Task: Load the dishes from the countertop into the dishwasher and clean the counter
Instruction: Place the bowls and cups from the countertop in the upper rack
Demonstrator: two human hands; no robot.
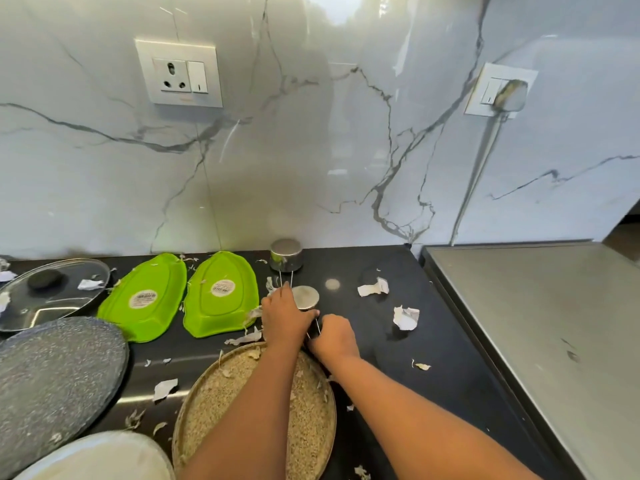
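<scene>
1. A marble-look wall panel (311, 150) with grey veins fills the upper half of the frame.
2. A white socket plate (178, 73) sits at upper left — one round-pin outlet with a rocker switch beside it.
3. A second switch plate (500, 90) is at upper right, partly covered by a plug.
4. A pale cable (479, 168) hangs from that plug down the wall.
5. A steel surface (540, 327) occupies the lower right.

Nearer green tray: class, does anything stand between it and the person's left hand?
Nothing solid: only torn paper scraps lie between the left hand and the nearer green tray.
</scene>
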